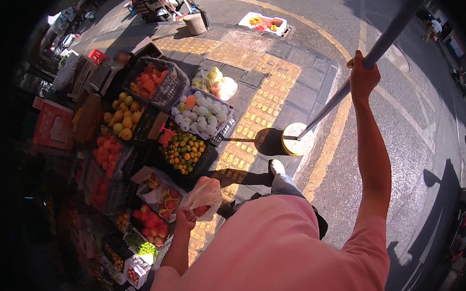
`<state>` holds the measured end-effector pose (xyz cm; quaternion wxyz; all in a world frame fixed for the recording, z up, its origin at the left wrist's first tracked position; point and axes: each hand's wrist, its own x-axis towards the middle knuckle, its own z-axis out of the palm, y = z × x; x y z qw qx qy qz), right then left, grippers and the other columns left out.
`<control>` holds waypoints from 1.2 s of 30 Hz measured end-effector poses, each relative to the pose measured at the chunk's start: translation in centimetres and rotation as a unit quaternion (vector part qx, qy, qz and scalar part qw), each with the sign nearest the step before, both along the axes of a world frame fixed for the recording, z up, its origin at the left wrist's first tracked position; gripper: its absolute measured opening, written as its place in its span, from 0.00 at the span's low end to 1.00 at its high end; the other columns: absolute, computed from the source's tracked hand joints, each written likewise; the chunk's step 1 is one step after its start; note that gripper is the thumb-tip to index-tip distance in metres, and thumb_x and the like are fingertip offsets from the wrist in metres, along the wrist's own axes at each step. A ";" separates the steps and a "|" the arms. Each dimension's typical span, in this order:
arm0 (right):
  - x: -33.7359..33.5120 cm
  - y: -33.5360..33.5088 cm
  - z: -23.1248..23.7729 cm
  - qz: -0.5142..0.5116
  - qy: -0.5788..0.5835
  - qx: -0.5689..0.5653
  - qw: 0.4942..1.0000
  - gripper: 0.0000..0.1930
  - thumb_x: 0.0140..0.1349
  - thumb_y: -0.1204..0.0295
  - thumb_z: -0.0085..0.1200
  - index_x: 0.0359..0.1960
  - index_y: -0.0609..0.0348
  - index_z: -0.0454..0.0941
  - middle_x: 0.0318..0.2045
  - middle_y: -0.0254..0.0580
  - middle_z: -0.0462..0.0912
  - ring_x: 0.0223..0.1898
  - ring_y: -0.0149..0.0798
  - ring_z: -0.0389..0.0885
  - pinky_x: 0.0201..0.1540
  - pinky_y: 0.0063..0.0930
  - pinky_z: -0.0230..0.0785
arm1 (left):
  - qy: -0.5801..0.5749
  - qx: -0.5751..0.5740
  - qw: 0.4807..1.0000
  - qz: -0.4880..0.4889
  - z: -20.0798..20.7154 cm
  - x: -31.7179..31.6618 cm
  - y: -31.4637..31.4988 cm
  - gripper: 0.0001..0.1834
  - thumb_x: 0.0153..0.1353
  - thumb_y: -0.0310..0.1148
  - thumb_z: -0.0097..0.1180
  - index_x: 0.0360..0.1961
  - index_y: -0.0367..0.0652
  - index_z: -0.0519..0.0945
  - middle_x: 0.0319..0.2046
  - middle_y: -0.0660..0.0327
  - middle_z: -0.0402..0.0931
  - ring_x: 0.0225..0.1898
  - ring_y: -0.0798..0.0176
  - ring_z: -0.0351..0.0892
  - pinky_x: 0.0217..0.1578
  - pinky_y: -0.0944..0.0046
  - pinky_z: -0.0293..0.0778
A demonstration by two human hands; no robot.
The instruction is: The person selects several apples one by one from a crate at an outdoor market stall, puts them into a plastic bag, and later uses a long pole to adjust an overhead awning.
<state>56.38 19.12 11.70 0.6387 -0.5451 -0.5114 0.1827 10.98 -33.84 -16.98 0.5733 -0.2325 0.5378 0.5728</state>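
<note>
My left hand (185, 220) is closed on the gathered top of a thin, see-through plastic bag (204, 194) with something reddish in it. That hand is beside the fruit crates, close to a crate of red apples (151, 223) and a box of red and yellow fruit (169, 201). On the other side, my right arm reaches out and my right hand (364, 79) is wrapped around a grey metal pole (332, 104). The pole leans, its lower end set in a round, white-topped base (298, 138) with a yellow rim, near my white shoe (277, 167).
Left of me stand crates of small orange-green citrus (183, 151), foam-wrapped fruit (204, 114), yellow fruit (123, 117) and green grapes (147, 249). Yellow tactile paving (260, 104) runs past them. A white box (262, 24), a bucket (195, 24) and a scooter (157, 11) are farther off.
</note>
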 end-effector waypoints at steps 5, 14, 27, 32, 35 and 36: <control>0.3 0.6 -0.5 0.042 0.037 0.029 0.998 0.17 0.61 0.67 0.55 0.16 0.63 0.77 0.12 0.29 0.71 0.15 0.21 0.64 0.21 0.20 0.55 | 0.004 0.022 0.999 0.023 0.9 2.3 2.2 0.19 0.46 0.28 0.47 0.10 0.55 0.51 0.07 0.72 0.43 0.07 0.71 0.39 0.10 0.68 0.37; 4.1 0.9 0.2 0.003 0.100 0.033 0.994 0.16 0.62 0.69 0.53 0.17 0.62 0.74 0.13 0.30 0.73 0.15 0.20 0.64 0.20 0.18 0.55 | -0.048 0.020 0.998 -0.040 0.7 9.0 7.5 0.13 0.46 0.26 0.46 0.15 0.53 0.56 0.08 0.72 0.44 0.06 0.73 0.40 0.09 0.68 0.38; 6.5 -3.0 0.3 -0.007 0.097 0.032 0.995 0.10 0.61 0.71 0.54 0.26 0.62 0.70 0.14 0.34 0.74 0.18 0.25 0.71 0.24 0.24 0.64 | -0.002 -0.108 0.972 -0.206 -5.5 9.8 8.9 0.05 0.43 0.29 0.45 0.16 0.52 0.63 0.10 0.70 0.46 0.10 0.70 0.45 0.13 0.66 0.46; 5.4 -3.3 0.8 -0.005 0.089 0.034 0.995 0.09 0.60 0.71 0.54 0.26 0.62 0.70 0.14 0.34 0.74 0.18 0.25 0.72 0.23 0.24 0.64 | 0.007 -0.108 0.974 -0.196 -5.6 9.7 10.6 0.05 0.43 0.29 0.45 0.16 0.52 0.63 0.10 0.70 0.45 0.10 0.70 0.45 0.13 0.66 0.46; 5.3 -3.2 0.4 0.002 0.080 0.034 0.996 0.09 0.60 0.71 0.55 0.26 0.62 0.70 0.14 0.34 0.75 0.18 0.25 0.73 0.24 0.24 0.65 | 0.008 -0.105 0.977 -0.185 -5.6 9.4 10.6 0.06 0.44 0.29 0.45 0.16 0.51 0.63 0.10 0.70 0.45 0.11 0.69 0.45 0.13 0.67 0.47; 5.1 -3.2 0.7 0.001 0.074 0.022 0.997 0.09 0.60 0.71 0.55 0.26 0.62 0.70 0.14 0.35 0.75 0.18 0.26 0.74 0.24 0.24 0.66 | 0.009 -0.104 0.979 -0.176 -5.6 9.4 10.4 0.06 0.44 0.29 0.45 0.16 0.51 0.63 0.10 0.70 0.45 0.11 0.69 0.45 0.13 0.67 0.47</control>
